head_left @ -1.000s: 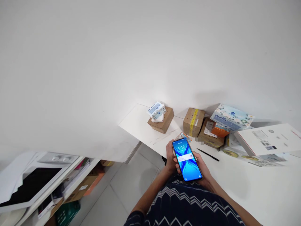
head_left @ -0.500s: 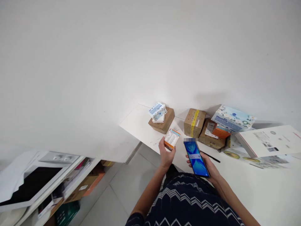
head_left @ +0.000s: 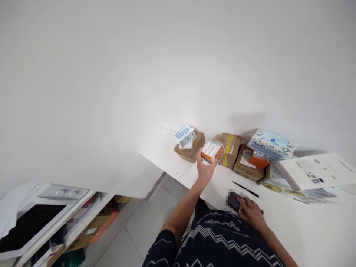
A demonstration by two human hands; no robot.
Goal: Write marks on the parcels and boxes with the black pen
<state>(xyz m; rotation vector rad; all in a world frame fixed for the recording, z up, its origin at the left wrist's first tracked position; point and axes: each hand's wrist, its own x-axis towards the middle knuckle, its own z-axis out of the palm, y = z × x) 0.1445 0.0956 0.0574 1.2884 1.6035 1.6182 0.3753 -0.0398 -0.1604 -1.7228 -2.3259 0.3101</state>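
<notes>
My left hand (head_left: pixel 206 168) is stretched forward over the white table (head_left: pixel 306 222) and grips a small orange and white box (head_left: pixel 212 150) by its near edge. The box hangs between two brown cartons, one (head_left: pixel 191 148) with small blue and white boxes (head_left: pixel 184 135) on top, the other (head_left: pixel 230 149) taped in yellow. My right hand (head_left: pixel 249 212) lies low near my body, fingers curled over a dark phone (head_left: pixel 233 200) at the table's front edge.
A thin black pen (head_left: pixel 246 188) lies beyond the phone. Right of it stand more brown and orange boxes (head_left: pixel 251 163), a tissue box (head_left: pixel 271 144) and a large flat white box (head_left: pixel 314 168). A shelf with a tablet (head_left: pixel 25 224) stands lower left.
My left hand carried the small orange box forward, away from me, up to the cartons. My right hand lowered the phone from in front of me to the table's edge.
</notes>
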